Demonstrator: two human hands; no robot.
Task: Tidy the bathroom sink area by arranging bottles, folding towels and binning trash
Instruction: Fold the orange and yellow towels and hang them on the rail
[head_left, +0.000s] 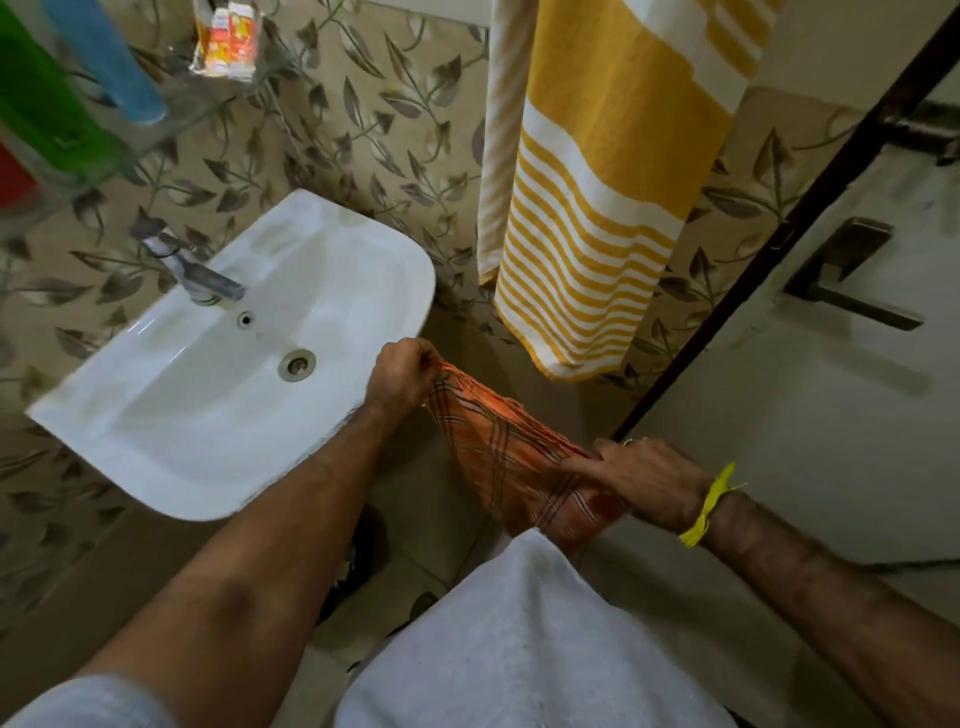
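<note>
Orange checked towel (511, 447): stretched in the air between both hands, right of the white sink (223, 364). Left hand (400, 371) pinched shut on the far end, right hand (644, 480) closed on the near end. Step, by judgement: towel folding. Next: bring ends together evenly. Nearby: yellow striped towel (597, 218) hanging, white cloth (519, 639) below.
</note>
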